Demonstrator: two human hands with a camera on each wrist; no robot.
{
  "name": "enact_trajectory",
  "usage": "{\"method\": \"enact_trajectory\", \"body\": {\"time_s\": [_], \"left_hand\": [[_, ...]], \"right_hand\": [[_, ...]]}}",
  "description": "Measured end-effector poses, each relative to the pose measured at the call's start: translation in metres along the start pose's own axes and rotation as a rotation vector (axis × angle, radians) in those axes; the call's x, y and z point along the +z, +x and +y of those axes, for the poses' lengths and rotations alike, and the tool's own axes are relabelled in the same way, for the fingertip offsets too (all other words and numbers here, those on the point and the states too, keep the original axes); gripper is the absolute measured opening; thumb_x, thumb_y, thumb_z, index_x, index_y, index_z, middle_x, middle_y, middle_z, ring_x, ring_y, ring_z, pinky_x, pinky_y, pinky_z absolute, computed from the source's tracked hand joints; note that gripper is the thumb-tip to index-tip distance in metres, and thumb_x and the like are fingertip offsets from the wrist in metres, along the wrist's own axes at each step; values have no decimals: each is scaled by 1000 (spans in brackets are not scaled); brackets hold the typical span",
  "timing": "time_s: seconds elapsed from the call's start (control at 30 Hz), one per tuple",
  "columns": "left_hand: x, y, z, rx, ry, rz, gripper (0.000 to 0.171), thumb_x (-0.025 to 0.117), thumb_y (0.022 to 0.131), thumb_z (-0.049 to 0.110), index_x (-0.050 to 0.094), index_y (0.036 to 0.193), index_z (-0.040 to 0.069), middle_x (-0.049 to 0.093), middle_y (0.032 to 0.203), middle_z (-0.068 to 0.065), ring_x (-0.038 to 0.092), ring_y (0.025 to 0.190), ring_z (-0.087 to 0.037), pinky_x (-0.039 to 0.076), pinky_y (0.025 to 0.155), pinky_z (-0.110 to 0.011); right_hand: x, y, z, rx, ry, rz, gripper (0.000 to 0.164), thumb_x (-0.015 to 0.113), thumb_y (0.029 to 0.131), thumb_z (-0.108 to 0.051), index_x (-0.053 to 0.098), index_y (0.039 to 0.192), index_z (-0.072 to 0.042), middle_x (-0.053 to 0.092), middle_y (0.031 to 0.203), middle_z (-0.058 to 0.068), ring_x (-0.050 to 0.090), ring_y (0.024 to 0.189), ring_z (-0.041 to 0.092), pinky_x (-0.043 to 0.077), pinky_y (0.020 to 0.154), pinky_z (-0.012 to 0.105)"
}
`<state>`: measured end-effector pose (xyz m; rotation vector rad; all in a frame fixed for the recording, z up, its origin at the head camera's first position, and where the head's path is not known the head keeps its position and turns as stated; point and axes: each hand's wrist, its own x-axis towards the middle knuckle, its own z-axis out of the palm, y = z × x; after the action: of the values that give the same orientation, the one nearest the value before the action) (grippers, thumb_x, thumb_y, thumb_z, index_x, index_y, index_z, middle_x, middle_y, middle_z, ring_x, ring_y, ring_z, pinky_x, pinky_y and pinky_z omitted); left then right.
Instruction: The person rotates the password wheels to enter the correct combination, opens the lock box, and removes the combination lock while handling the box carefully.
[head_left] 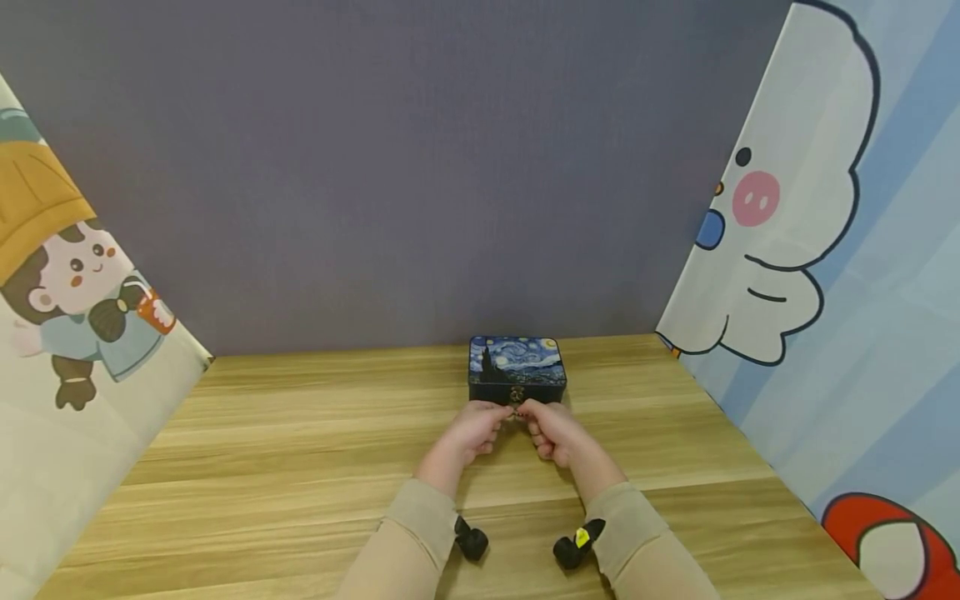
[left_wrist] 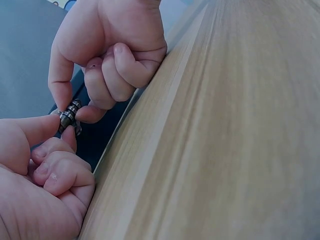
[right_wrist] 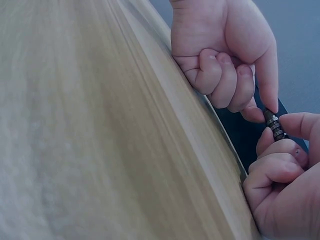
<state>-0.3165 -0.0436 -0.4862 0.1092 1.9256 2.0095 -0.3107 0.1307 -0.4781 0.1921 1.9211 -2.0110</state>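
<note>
A dark box [head_left: 517, 361] with a swirling blue night-sky picture on its lid stands closed near the back of the table. On its front is a bronze-coloured clasp [head_left: 517, 394]. At the clasp sits a small combination padlock [left_wrist: 70, 115], its barrel made of several ringed dials. Thumb and forefinger of my left hand [head_left: 474, 429] pinch one end of the padlock. From the other side my right hand [head_left: 553, 429] pinches it with thumb and forefinger. The other fingers of both hands are curled into the palms. Fingertips partly cover the padlock [right_wrist: 274, 125].
The wood-grain table [head_left: 300, 467] stretches around the box and under my forearms. A grey wall [head_left: 420, 167] rises right behind the box. Cartoon-printed panels border the table on the left [head_left: 90, 400] and right [head_left: 825, 417]. Each wrist carries a small black camera [head_left: 471, 542].
</note>
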Motion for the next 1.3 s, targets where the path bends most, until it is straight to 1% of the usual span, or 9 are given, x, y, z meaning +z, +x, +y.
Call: {"method": "enact_trajectory", "body": {"time_s": [0.2, 0.47, 0.67, 0.97, 1.03, 1.2, 1.3], "left_hand": [[0, 1, -1, -3, 3, 5, 26, 62, 101, 22, 66, 108, -3, 37, 61, 6, 27, 47, -7, 26, 43, -22], [-1, -1, 1, -3, -4, -3, 30, 62, 101, 20, 66, 111, -7, 35, 60, 7, 26, 46, -6, 26, 43, -21], [-1, -2, 2, -1, -7, 0, 31, 63, 101, 20, 65, 112, -8, 35, 59, 7, 27, 46, -6, 26, 43, -21], [0, -1, 0, -5, -1, -2, 28, 63, 101, 22, 64, 106, -7, 34, 58, 6, 27, 45, -7, 26, 42, -22], [0, -1, 0, -7, -2, 0, 29, 63, 101, 22, 64, 105, -6, 34, 58, 6, 27, 45, -7, 27, 42, -22], [-1, -2, 0, -13, -1, 5, 30, 64, 101, 23, 64, 104, -7, 35, 58, 6, 28, 45, -8, 27, 42, -22], [-1, -2, 0, -15, 1, 2, 28, 63, 101, 23, 63, 102, -5, 34, 58, 6, 27, 45, -8, 27, 42, -23]], "right_hand": [[0, -1, -1, 9, 4, -3, 17, 64, 89, -22, 60, 83, -6, 31, 55, -8, 24, 43, 6, 20, 38, 21], [-1, -2, -3, 13, 10, -19, 20, 65, 89, -24, 60, 87, -4, 32, 55, -8, 24, 43, 5, 20, 38, 21], [-4, -3, -5, 19, -2, -40, 26, 65, 91, -28, 61, 93, -2, 31, 54, -9, 22, 43, 5, 19, 38, 21], [-13, -4, -6, 27, -3, -52, 35, 64, 92, -28, 64, 106, 4, 30, 54, -10, 22, 43, 5, 19, 39, 21], [-14, -5, -6, 29, -1, -57, 34, 64, 92, -28, 65, 106, 3, 30, 55, -9, 22, 43, 5, 19, 39, 21], [-15, -7, -8, 42, 12, -62, 22, 66, 90, -27, 62, 91, -5, 30, 56, -9, 22, 44, 5, 20, 39, 20], [-14, -7, -8, 45, 10, -59, 19, 66, 90, -26, 58, 85, -9, 30, 56, -9, 22, 44, 5, 20, 39, 20]]}}
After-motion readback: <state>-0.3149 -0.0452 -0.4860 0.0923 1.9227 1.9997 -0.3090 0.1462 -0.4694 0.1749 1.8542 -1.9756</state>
